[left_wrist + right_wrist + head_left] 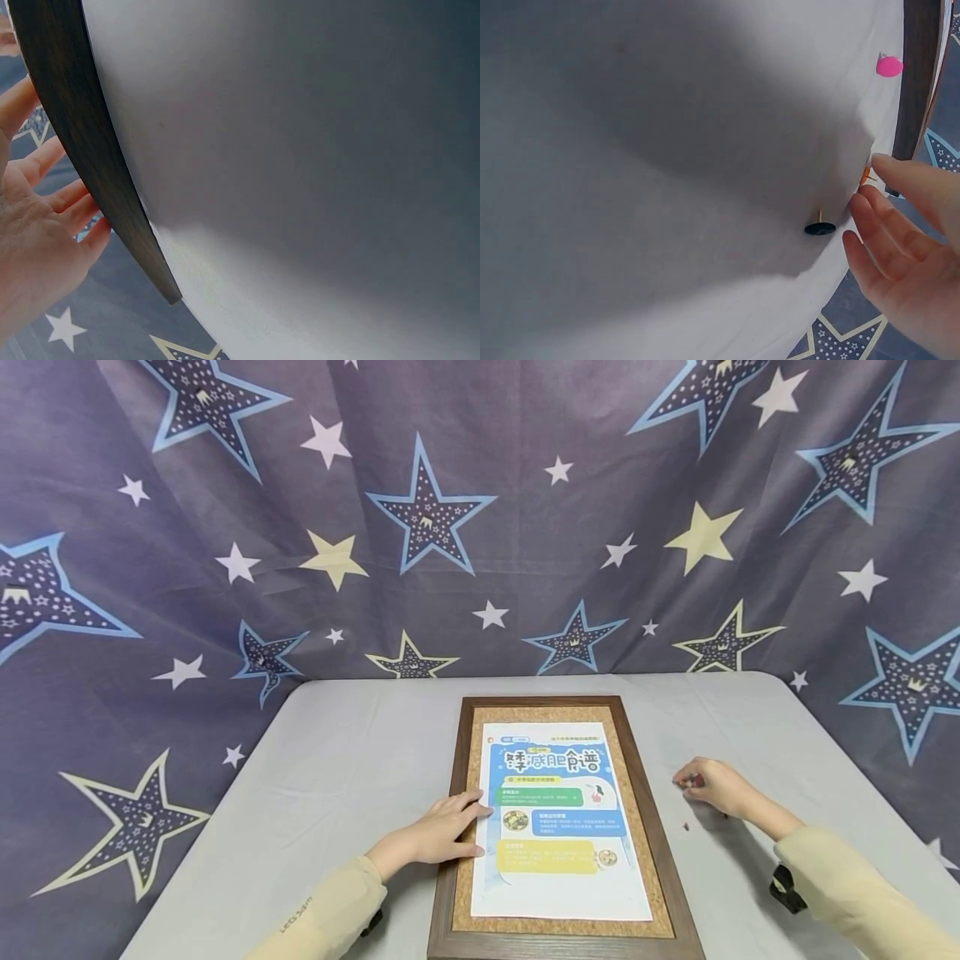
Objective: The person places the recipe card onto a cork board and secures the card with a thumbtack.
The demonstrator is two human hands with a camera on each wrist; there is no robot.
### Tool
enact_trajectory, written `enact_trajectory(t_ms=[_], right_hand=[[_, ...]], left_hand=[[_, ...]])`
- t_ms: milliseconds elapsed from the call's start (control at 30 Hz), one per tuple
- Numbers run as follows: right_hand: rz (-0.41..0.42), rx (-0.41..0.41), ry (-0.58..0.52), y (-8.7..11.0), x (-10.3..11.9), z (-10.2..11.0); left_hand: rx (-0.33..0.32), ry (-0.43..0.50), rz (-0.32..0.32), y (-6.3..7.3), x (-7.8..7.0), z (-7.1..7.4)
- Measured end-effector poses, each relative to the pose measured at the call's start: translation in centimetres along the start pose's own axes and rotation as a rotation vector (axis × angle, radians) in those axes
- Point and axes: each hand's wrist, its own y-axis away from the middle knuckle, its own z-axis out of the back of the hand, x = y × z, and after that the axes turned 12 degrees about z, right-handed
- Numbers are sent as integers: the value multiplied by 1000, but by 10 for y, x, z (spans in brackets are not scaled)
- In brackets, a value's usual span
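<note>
A printed poster (561, 893) lies on a cork board (486, 718) with a dark wooden frame (637, 760). My left hand (442, 831) rests across the frame's left side, its fingertips on the poster's left edge. In the left wrist view its spread fingers (64, 199) touch the frame's rail. Right of the board, my right hand (716, 787) is low over the table. The right wrist view shows an orange thumbtack (865, 177) pinched between thumb and fingertips. A black thumbtack (820, 228) lies pin up beside the fingers, and a pink thumbtack (889, 67) is by the frame.
The board lies on a pale grey cloth-covered table (360, 760). A small tack (686, 827) is on the cloth between the board and my right hand. A purple curtain (450, 610) with stars hangs behind and around the table.
</note>
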Motion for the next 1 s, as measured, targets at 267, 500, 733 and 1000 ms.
enact_trajectory(t_ms=[267,500,733,1000], right_hand=[[2,1,30,-2,0,-4],[-7,-1,54,-1,2,-5],[-18,-16,42,-1,-1,-6],[-32,-31,4,-1,-6,-7]], left_hand=[[1,6,-1,0,0,0],[6,8,-1,1,1,0],[5,11,0,1,1,0],[10,13,-3,1,1,-1]])
